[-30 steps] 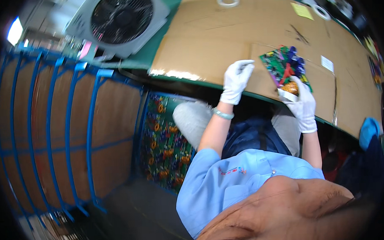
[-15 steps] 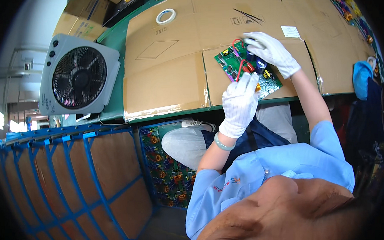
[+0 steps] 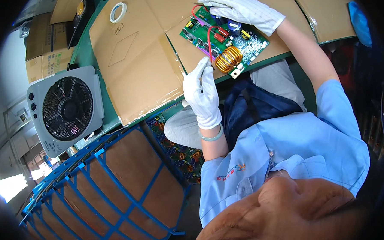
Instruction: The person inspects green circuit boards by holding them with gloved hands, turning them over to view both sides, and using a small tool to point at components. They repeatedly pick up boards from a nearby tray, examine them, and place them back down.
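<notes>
A green circuit board (image 3: pixel 201 33) lies tilted on the cardboard near the table's front edge. It carries a copper-coloured coil (image 3: pixel 228 59), blue capacitors (image 3: pixel 234 29) and red components (image 3: pixel 219 36). My left hand (image 3: pixel 201 94), in a white glove, pinches the lower end of a red wire (image 3: pixel 209 41) that rises from the board. White-gloved too, my right hand (image 3: pixel 245 11) reaches over the board's far side with its fingers stretched out beside the capacitors. Whether its fingertips grip the board's edge is hard to see.
Cardboard sheets (image 3: pixel 142 66) cover the green table. A tape roll (image 3: pixel 118 12) sits at the far left, and a grey fan (image 3: pixel 67 109) stands left of the sheets. Below it is a blue-barred rack (image 3: pixel 117 183). A light-blue cloth (image 3: pixel 359 24) hangs at the right.
My left hand has drawn back from over the coil, leaving it uncovered, and the red wire now stretches toward me. My right hand stays at the far side. The whole view has turned.
</notes>
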`<state>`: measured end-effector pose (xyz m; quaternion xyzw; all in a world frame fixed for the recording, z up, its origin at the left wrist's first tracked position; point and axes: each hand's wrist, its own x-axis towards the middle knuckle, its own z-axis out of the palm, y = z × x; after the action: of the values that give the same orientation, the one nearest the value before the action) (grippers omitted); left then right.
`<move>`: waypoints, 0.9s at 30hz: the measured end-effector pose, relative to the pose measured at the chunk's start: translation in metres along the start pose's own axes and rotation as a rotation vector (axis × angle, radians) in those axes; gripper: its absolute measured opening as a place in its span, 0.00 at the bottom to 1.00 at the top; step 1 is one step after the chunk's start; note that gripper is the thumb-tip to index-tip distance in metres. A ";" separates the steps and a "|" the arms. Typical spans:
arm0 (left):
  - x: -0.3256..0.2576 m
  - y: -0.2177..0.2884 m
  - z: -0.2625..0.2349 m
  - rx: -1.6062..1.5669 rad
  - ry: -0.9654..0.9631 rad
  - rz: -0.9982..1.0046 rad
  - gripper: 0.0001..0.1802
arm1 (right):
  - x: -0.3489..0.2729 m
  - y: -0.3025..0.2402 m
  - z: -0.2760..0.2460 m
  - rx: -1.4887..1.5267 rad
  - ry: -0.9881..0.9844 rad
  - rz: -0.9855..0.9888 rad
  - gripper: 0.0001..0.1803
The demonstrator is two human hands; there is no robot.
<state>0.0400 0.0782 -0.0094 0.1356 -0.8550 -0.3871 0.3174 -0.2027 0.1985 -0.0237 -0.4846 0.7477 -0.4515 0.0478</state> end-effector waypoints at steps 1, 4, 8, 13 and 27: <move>-0.002 0.000 0.001 -0.016 0.009 0.008 0.11 | -0.001 -0.015 -0.008 0.133 -0.023 0.041 0.22; -0.004 0.003 0.003 0.118 -0.032 0.078 0.13 | -0.002 -0.023 -0.018 0.197 -0.088 0.124 0.24; -0.007 0.013 0.004 -0.010 -0.098 -0.113 0.22 | -0.004 -0.028 -0.023 0.098 -0.094 0.126 0.24; -0.006 0.005 0.017 -0.056 -0.195 -0.041 0.33 | -0.032 -0.069 -0.032 -0.043 0.164 0.196 0.22; -0.014 0.045 0.057 -0.270 -0.343 0.078 0.25 | -0.137 -0.061 -0.029 -0.110 0.067 0.138 0.34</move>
<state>0.0144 0.1479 -0.0105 -0.0092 -0.8414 -0.5031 0.1971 -0.1038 0.3147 -0.0130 -0.4185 0.8042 -0.4212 0.0271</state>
